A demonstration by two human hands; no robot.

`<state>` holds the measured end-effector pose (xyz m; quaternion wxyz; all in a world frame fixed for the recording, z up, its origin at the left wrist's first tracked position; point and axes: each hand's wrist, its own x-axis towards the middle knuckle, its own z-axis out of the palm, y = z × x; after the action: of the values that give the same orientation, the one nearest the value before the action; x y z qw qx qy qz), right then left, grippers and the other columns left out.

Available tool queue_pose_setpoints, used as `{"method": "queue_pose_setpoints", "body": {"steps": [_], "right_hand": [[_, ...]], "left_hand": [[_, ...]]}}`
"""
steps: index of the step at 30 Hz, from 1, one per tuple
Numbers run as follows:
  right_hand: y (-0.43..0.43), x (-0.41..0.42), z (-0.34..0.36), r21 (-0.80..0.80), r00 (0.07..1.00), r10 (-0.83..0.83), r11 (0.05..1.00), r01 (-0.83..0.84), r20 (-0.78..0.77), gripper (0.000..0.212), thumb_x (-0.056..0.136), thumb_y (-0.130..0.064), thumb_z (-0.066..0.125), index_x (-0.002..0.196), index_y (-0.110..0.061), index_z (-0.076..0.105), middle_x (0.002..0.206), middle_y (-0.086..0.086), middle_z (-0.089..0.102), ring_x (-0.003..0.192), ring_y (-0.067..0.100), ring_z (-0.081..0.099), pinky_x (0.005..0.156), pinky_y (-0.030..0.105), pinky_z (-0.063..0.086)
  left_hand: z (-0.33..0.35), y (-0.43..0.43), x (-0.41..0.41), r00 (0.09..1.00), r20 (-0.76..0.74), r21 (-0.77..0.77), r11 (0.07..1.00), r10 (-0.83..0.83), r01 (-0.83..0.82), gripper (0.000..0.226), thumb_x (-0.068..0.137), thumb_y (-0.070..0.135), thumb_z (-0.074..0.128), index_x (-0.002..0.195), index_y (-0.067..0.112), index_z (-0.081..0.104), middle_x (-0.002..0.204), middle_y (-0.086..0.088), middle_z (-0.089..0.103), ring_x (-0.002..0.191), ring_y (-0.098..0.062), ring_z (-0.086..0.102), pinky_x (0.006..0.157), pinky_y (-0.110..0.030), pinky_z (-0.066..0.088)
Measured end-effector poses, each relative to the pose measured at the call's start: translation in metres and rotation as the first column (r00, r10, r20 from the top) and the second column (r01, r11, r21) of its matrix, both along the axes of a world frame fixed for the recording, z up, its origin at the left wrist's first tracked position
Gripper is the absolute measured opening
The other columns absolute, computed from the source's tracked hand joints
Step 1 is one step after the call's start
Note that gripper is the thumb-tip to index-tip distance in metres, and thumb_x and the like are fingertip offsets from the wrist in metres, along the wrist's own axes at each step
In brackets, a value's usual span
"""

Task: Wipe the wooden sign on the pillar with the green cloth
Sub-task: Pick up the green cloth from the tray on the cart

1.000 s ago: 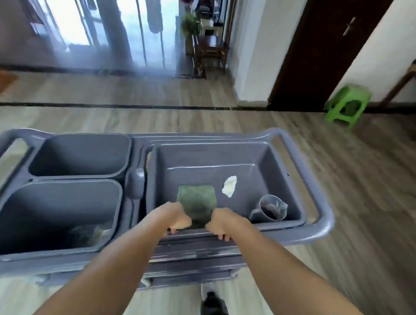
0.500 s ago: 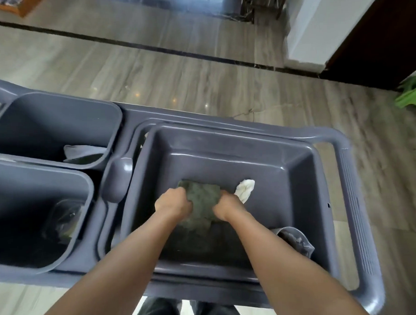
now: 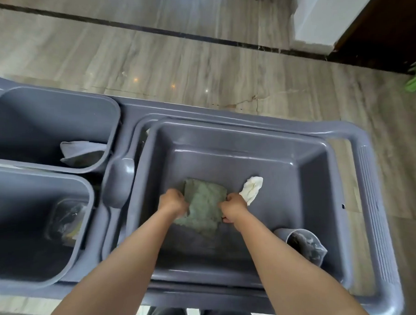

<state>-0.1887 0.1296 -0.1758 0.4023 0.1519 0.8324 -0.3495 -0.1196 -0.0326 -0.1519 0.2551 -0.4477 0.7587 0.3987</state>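
Observation:
The green cloth [image 3: 205, 204] lies folded on the floor of the large grey bin [image 3: 316, 177] of a cleaning cart. My left hand [image 3: 172, 202] grips the cloth's left edge. My right hand [image 3: 233, 207] grips its right edge. Both hands are down inside the bin, fingers curled on the fabric. The wooden sign and the pillar are out of view.
A crumpled white rag [image 3: 251, 188] lies just right of the cloth. A grey cup [image 3: 304, 244] leans in the bin's near right corner. Two smaller grey bins [image 3: 59, 115] sit at left, with a cloth and plastic inside. The cart handle [image 3: 373, 198] runs along the right. A green stool [image 3: 415, 80] stands far right.
The view has tilted down and moved closer over the cart. My hands went from the bin's near rim down to the cloth and have pulled slightly apart, spreading it.

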Motion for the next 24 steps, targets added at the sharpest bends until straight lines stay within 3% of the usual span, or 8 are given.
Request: {"method": "queue_pose_setpoints", "body": {"steps": [3,8,10,12,14,16,19,24], "right_hand": [[-0.001,0.005,0.004,0.02,0.999,0.038,0.999,-0.039,0.02,0.025,0.087,-0.006,0.056,0.068,-0.02,0.046,0.069,0.006,0.054,0.071,0.027,0.059,0.069,0.04,0.056],[-0.009,0.011,-0.001,0.131,0.992,0.063,0.99,-0.048,-0.111,0.029,0.081,-0.01,0.056,0.058,-0.018,0.04,0.068,0.0,0.047,0.074,0.024,0.051,0.068,0.032,0.051],[-0.009,0.013,-0.001,0.103,0.996,0.016,0.995,-0.007,-0.092,0.028,0.08,-0.009,0.057,0.059,-0.019,0.041,0.071,0.003,0.05,0.074,0.025,0.052,0.077,0.04,0.059],[-0.005,0.014,0.001,0.06,0.997,-0.022,0.998,0.026,-0.079,0.03,0.079,-0.006,0.056,0.059,-0.02,0.038,0.063,-0.001,0.046,0.063,0.021,0.046,0.065,0.037,0.057],[0.003,0.015,0.001,-0.02,0.994,-0.078,0.997,0.077,-0.074,0.034,0.08,-0.004,0.055,0.06,-0.021,0.033,0.06,-0.003,0.037,0.056,0.016,0.034,0.051,0.027,0.037],[0.009,0.017,0.006,-0.111,0.985,-0.16,0.982,0.153,-0.063,0.033,0.081,-0.004,0.057,0.062,-0.021,0.036,0.064,-0.002,0.037,0.06,0.016,0.032,0.052,0.027,0.028],[0.016,0.026,0.027,-0.223,0.942,-0.336,0.917,0.332,0.023,0.016,0.084,-0.007,0.062,0.075,-0.018,0.054,0.08,0.001,0.055,0.076,0.02,0.052,0.067,0.03,0.046],[0.03,0.048,0.075,-0.468,0.782,-0.601,0.65,0.599,0.165,0.012,0.087,-0.005,0.06,0.09,-0.016,0.062,0.089,0.006,0.067,0.076,0.027,0.063,0.079,0.042,0.062]], "left_hand": [[0.002,-0.01,0.0,0.997,0.035,-0.056,0.996,-0.074,0.076,0.024,0.087,0.006,0.059,0.104,-0.002,0.074,0.105,-0.023,0.075,0.101,-0.037,0.071,0.073,-0.032,0.054],[-0.006,-0.004,0.001,0.991,0.046,-0.13,0.982,-0.129,0.134,0.028,0.079,0.003,0.059,0.103,-0.003,0.073,0.111,-0.022,0.068,0.107,-0.034,0.064,0.078,-0.033,0.053],[-0.009,0.002,0.002,0.998,0.031,-0.095,0.994,-0.051,0.054,0.016,0.079,0.001,0.059,0.088,-0.001,0.072,0.092,-0.016,0.07,0.091,-0.031,0.067,0.068,-0.032,0.053],[-0.011,0.005,0.003,0.998,0.011,-0.046,0.997,0.065,-0.064,0.008,0.081,0.0,0.06,0.082,0.002,0.067,0.074,-0.01,0.066,0.078,-0.029,0.068,0.056,-0.029,0.047],[-0.011,0.006,0.004,0.986,-0.002,0.031,0.986,0.166,-0.166,0.012,0.079,0.002,0.061,0.091,0.0,0.066,0.079,-0.013,0.066,0.071,-0.029,0.065,0.048,-0.027,0.042],[-0.006,0.006,0.004,0.977,-0.004,0.16,0.964,0.215,-0.211,0.011,0.074,-0.001,0.059,0.084,-0.003,0.063,0.071,-0.015,0.06,0.055,-0.026,0.054,0.043,-0.023,0.035],[0.012,0.007,0.004,0.972,-0.012,0.37,0.905,0.234,-0.213,0.013,0.071,-0.006,0.049,0.071,0.007,0.049,0.061,-0.01,0.038,0.048,-0.021,0.036,0.049,-0.023,0.028],[0.059,0.012,-0.007,0.969,-0.103,0.68,0.727,0.224,-0.096,0.032,0.075,-0.012,0.033,0.087,-0.003,0.06,0.071,-0.017,0.065,0.061,-0.032,0.067,0.053,-0.033,0.056]]}}
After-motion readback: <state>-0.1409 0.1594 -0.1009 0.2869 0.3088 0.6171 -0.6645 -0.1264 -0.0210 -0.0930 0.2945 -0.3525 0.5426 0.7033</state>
